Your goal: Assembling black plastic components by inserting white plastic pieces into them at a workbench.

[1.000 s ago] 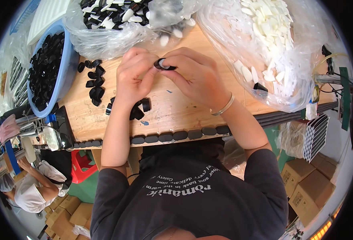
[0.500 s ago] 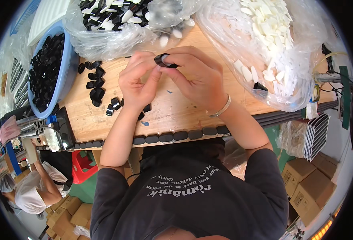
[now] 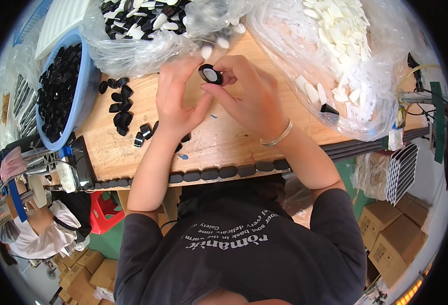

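"Black round piece (image 3: 211,74), pale face set within a dark rim: where is it sitting?"

"It is hanging above the desk (image 3: 234,145), between the two hands, and its pale face is pointing toward the viewer."

"Which hand is holding it?"

"The right hand (image 3: 252,99) is pinching it at the edge, its thumb lying below and its fingers curling in beside the rim. A bracelet (image 3: 279,136) is circling that wrist."

"How is the left hand (image 3: 179,104) standing?"

"It is standing partly open, thumb and fingers spreading apart, with nothing visible in its grasp. Its fingertips are blurring beside the piece; whether they are touching it, one cannot tell."

"What is surrounding the hands?"

"At left, a blue basin (image 3: 89,76) is containing a heap of black parts, and loose black parts (image 3: 123,120) are lying on the desk between basin and left forearm. Beyond the hands, a clear bag (image 3: 132,57) is holding mixed black and white parts. At right, a second bag (image 3: 358,124) is holding many white parts, with a dark part (image 3: 329,109) lying near its lower edge."

"And past the desk?"

"A red stool (image 3: 102,223) is standing at lower left, near a co-worker (image 3: 41,236); cardboard boxes (image 3: 402,249) are occupying the lower right."
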`<state>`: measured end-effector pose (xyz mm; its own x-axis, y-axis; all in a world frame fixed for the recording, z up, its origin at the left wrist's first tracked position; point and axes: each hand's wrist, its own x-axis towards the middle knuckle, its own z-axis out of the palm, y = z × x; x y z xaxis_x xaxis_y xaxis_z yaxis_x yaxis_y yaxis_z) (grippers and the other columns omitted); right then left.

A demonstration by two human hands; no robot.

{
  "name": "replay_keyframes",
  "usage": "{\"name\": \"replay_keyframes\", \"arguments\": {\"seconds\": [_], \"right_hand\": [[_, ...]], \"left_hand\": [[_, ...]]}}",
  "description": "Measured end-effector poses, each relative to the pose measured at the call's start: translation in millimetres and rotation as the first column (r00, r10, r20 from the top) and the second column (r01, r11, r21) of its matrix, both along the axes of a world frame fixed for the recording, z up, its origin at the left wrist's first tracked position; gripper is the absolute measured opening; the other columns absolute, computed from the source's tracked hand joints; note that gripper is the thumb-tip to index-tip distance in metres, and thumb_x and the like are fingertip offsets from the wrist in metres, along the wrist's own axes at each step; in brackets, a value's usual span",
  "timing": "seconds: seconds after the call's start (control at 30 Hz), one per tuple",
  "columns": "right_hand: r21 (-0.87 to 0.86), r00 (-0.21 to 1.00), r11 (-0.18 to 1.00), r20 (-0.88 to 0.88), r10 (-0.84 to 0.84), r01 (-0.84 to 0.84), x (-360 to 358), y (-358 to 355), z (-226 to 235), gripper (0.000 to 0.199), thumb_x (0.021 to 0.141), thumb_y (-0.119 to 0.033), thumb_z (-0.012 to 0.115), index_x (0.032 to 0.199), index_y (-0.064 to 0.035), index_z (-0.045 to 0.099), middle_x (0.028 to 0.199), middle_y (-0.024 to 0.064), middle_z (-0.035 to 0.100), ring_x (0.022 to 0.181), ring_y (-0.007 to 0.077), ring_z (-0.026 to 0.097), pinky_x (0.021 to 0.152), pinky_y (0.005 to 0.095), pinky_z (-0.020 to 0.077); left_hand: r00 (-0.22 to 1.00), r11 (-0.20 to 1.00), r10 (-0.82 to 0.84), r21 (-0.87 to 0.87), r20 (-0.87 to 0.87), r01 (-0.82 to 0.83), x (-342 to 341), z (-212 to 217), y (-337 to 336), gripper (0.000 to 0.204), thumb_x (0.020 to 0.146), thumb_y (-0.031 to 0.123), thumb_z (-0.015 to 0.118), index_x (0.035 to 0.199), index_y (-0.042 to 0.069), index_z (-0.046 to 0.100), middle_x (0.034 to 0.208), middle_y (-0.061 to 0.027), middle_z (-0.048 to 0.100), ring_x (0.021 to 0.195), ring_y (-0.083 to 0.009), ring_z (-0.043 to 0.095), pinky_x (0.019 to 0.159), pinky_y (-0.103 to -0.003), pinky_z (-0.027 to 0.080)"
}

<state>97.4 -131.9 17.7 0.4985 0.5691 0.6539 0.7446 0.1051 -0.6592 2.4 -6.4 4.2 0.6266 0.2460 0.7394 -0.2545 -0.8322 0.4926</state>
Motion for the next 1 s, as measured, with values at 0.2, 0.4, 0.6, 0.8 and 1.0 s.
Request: {"name": "replay_keyframes", "arguments": {"seconds": [0.2,0.4,0.6,0.8,1.0], "right_hand": [[0.012,0.992,0.998,0.106,-0.066,0.065,-1,2,-1,0.034,0.07,-0.013,0.081,0.093,-0.0055,0.058,0.077,0.0029,0.063,0.062,0.0142,0.061,0.057,0.0248,0.0495],[0.012,0.981,0.997,0.178,-0.079,0.079,-1,1,-1,0.029,0.069,-0.015,0.08,0.087,-0.0071,0.059,0.077,0.0024,0.062,0.061,0.0157,0.06,0.057,0.0274,0.0475],[0.03,0.98,0.998,0.189,-0.065,0.061,1,1,-1,0.023,0.071,-0.01,0.078,0.085,-0.0068,0.061,0.08,0.0036,0.064,0.062,0.0177,0.06,0.058,0.0287,0.0472],[0.011,0.991,1.0,0.133,-0.005,0.003,3,-1,0,0.019,0.072,-0.005,0.075,0.085,-0.0062,0.062,0.081,0.0045,0.065,0.065,0.0198,0.061,0.058,0.0288,0.0475],[0.004,0.996,0.999,0.084,0.037,-0.038,4,0,2,0.017,0.073,-0.002,0.074,0.085,-0.0042,0.062,0.082,0.0079,0.065,0.069,0.0223,0.063,0.06,0.0293,0.0497]], "left_hand": [[0.995,0.992,0.012,0.122,0.1,-0.024,4,-9,1,0.046,0.07,-0.006,0.069,0.115,-0.004,0.058,0.101,-0.0143,0.066,0.088,-0.0253,0.06,0.078,-0.034,0.049],[0.995,0.998,0.013,0.058,0.096,-0.019,3,-9,-1,0.045,0.07,-0.009,0.065,0.114,-0.006,0.058,0.1,-0.0159,0.066,0.088,-0.0255,0.06,0.078,-0.033,0.049],[0.995,0.948,-0.091,-0.309,-0.036,0.076,2,-5,-8,0.039,0.076,-0.009,0.063,0.115,-0.005,0.058,0.107,-0.0108,0.062,0.099,-0.0199,0.056,0.092,-0.032,0.043],[0.953,0.703,-0.303,-0.672,0.012,0.232,-5,-13,5,0.026,0.078,-0.008,0.066,0.102,-0.001,0.061,0.098,-0.0055,0.061,0.097,-0.015,0.055,0.092,-0.026,0.039],[0.928,0.635,-0.367,-0.747,-0.067,0.197,-9,-6,5,0.019,0.082,-0.008,0.063,0.1,-0.002,0.061,0.099,-0.0056,0.061,0.095,-0.0126,0.055,0.091,-0.025,0.039]]}}
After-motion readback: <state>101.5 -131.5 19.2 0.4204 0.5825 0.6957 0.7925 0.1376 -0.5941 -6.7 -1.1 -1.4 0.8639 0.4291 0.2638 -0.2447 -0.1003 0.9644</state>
